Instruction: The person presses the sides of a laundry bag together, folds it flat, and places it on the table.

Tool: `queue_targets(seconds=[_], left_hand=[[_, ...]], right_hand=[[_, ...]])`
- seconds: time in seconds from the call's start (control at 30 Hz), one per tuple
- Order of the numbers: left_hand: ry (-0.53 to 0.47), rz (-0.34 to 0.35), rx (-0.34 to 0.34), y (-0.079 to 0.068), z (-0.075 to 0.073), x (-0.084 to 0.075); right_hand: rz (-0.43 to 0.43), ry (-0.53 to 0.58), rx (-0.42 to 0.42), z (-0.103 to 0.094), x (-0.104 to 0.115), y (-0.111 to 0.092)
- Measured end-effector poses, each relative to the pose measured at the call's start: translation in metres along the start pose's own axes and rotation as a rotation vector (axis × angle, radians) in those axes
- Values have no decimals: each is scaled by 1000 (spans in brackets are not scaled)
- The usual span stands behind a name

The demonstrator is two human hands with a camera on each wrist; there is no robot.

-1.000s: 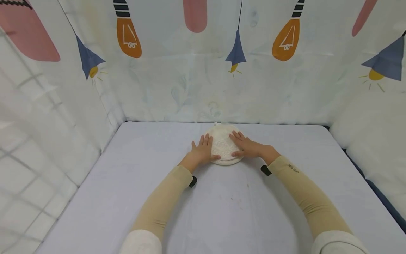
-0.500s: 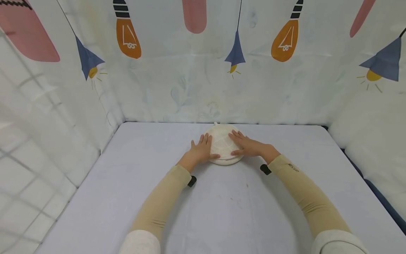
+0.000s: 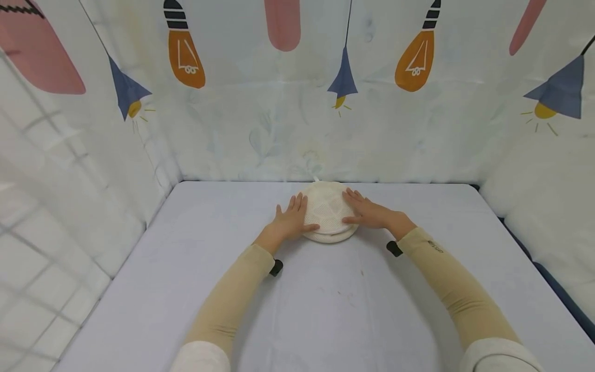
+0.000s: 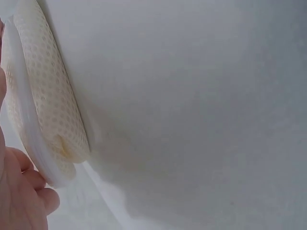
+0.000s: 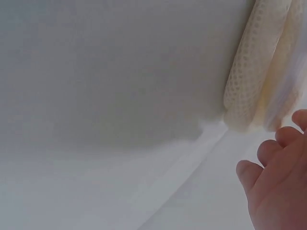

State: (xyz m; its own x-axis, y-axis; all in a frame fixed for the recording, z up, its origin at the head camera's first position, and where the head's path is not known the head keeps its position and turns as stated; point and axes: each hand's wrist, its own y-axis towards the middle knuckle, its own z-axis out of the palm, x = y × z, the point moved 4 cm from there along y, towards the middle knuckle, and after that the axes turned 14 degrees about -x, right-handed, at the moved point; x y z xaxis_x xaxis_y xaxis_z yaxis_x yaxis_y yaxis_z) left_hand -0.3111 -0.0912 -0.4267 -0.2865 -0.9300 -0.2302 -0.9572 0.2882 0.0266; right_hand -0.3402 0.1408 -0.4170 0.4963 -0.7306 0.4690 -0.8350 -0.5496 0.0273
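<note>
A round, cream mesh laundry bag (image 3: 327, 209) lies flattened near the far edge of the table. Its layers of honeycomb mesh and a smooth white band show at the side in the left wrist view. My left hand (image 3: 289, 221) is at the bag's left edge, fingers extended away from me and thumb reaching over the near left part. On the opposite side my right hand (image 3: 369, 213) has its fingertips and thumb over the bag's right rim. In the right wrist view, the fingers (image 5: 273, 152) are beside the layered edge.
A pale cloth covers the table (image 3: 321, 310), with a few small marks in front of the bag. Behind it hangs a white curtain (image 3: 279, 124) printed with lamps and bulbs. Another curtain side (image 3: 60, 206) with grid lines stands at the left.
Both hands have shifted slightly outward, the left one to the left and the right one to the right. More of the bag's top shows between them; the bag stays in place.
</note>
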Motion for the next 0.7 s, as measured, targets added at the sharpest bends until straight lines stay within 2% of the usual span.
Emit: queue_targets(seconds=[0.2, 0.33, 0.57, 0.7], left_hand=[[-16, -13, -9, -1, 0, 7], [-17, -26, -4, -1, 1, 9], [1, -39, 15, -2, 0, 7], [21, -42, 25, -3, -1, 5]], right_hand=[[41, -13, -3, 1, -7, -2], [42, -60, 15, 4, -10, -1], [13, -115, 48, 6, -8, 0], [29, -133, 81, 8, -9, 1]])
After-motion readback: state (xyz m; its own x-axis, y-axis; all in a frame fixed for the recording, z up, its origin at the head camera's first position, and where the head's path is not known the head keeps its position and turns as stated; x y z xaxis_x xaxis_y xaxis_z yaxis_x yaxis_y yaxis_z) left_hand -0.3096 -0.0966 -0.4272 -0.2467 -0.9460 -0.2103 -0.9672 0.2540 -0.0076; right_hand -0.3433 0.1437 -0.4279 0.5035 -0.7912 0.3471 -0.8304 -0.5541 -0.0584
